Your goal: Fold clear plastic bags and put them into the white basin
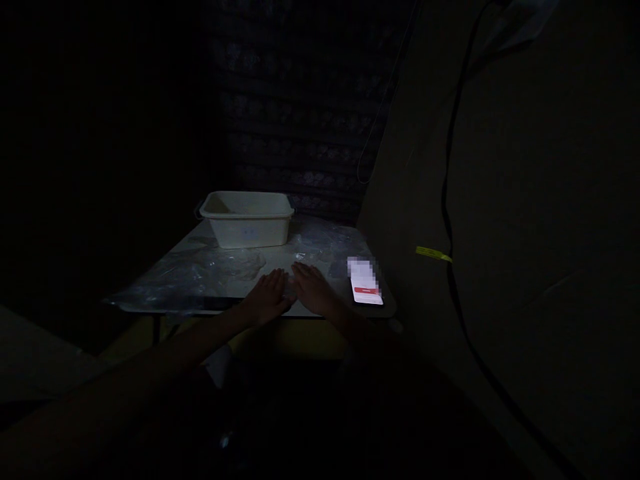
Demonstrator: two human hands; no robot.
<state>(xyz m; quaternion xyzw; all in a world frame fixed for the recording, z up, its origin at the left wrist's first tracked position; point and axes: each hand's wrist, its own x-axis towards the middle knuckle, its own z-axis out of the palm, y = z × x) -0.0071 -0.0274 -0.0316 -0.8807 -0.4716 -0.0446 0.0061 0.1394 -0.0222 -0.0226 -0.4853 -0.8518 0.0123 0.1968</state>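
In dim light, my left hand (267,297) lies palm down near the front edge of a pale table (320,312), fingers stretched forward. My right hand (311,288) rests close beside it in the same way, the two nearly touching at the thumbs. Neither hand shows anything held. Behind them stands a cream plastic tub (250,230) with dark handles; its inside is mostly in shadow. A lit phone (366,283) lies to the right of my right hand. Clear plastic sheeting (195,270) covers the table's left part.
A dark cable (447,180) hangs along the wall on the right, with a yellow tag (433,253) on it. A dark patterned surface (300,147) rises behind the table. Deep shadow hides the left side and the floor.
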